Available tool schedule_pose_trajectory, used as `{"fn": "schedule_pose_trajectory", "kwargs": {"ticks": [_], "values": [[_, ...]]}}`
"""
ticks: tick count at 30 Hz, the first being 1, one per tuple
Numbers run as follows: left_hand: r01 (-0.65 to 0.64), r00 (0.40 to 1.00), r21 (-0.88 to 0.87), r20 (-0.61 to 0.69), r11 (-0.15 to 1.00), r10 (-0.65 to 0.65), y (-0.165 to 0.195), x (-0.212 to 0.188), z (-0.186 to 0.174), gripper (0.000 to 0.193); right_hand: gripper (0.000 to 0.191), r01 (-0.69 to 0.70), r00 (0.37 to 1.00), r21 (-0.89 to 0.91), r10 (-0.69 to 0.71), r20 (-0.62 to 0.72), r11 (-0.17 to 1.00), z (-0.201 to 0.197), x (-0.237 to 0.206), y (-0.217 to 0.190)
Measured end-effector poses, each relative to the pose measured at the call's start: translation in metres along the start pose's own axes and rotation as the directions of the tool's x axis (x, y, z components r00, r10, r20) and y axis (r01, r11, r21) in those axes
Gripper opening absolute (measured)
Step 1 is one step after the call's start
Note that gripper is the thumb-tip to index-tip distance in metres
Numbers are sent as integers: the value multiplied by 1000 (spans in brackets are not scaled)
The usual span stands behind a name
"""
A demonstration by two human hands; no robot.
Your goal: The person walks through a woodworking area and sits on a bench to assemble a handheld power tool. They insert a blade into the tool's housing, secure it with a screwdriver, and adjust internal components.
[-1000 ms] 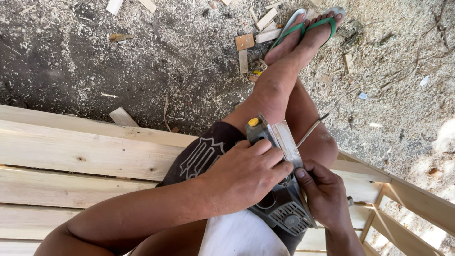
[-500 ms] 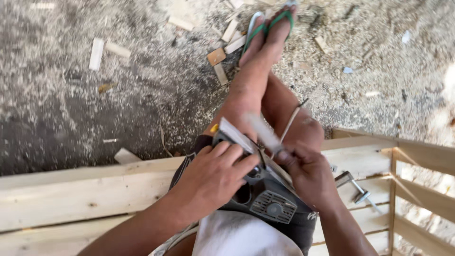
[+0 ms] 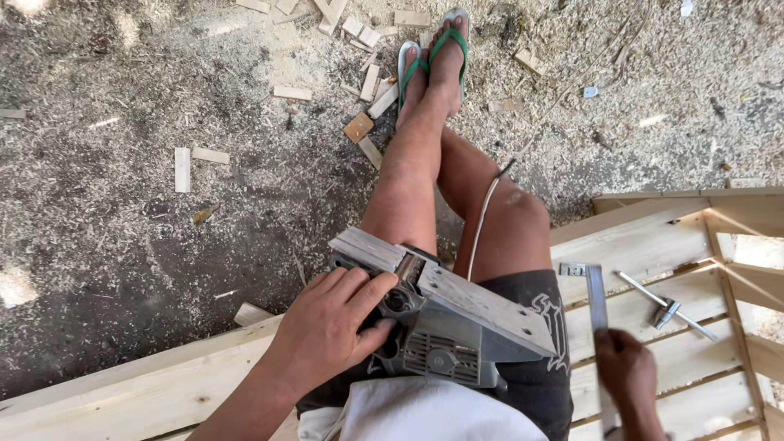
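Observation:
A grey electric hand planer (image 3: 445, 314) lies upside down on my lap, its flat metal sole facing up. My left hand (image 3: 331, 327) grips the planer's body at its left side. My right hand (image 3: 625, 371) is off to the right over the wooden boards, closed on a thin flat metal ruler (image 3: 596, 298) that points away from me. A white cord (image 3: 483, 214) runs from the planer between my bare legs. My crossed feet wear green sandals (image 3: 433, 49).
I sit on a frame of pale wooden boards (image 3: 645, 245). A metal T-handled tool (image 3: 665, 306) lies on the boards at right, a small metal piece (image 3: 572, 269) beside the ruler. The ground holds sawdust and several wood offcuts (image 3: 359, 126).
The view has tilted up and left. My right hand has left the planer and now holds the ruler over the boards. My left hand stays on the planer, whose sole now faces up.

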State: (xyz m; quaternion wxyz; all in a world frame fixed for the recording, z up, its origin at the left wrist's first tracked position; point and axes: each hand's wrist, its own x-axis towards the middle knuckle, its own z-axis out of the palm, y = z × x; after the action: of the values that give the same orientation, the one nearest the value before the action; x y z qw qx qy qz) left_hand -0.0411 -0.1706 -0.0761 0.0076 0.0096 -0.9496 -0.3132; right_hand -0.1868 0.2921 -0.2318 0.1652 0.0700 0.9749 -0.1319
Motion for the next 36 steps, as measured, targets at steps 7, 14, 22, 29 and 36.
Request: {"fn": "schedule_pose_trajectory", "kwargs": {"ticks": [7, 14, 22, 29, 36], "values": [[-22, 998, 39, 62, 999, 20, 4, 8, 0, 61, 40, -153, 982, 39, 147, 120, 987, 45, -39, 24], [-1, 999, 60, 40, 998, -1, 5, 9, 0, 64, 53, -148, 981, -32, 143, -129, 988, -12, -33, -20], [98, 995, 38, 18, 994, -99, 6, -5, 12, 60, 100, 137, 356, 796, -780, 516, 589, -64, 3, -181], [209, 869, -653, -217, 728, -444, -4, -23, 25, 101, 113, 332, 290, 511, -601, 745, 793, -99, -32, -237], [-44, 887, -996, -76, 82, -456, -10, 13, 49, 101, 122, 439, 635, 225, -478, 607, 870, -156, -86, -246]]}}
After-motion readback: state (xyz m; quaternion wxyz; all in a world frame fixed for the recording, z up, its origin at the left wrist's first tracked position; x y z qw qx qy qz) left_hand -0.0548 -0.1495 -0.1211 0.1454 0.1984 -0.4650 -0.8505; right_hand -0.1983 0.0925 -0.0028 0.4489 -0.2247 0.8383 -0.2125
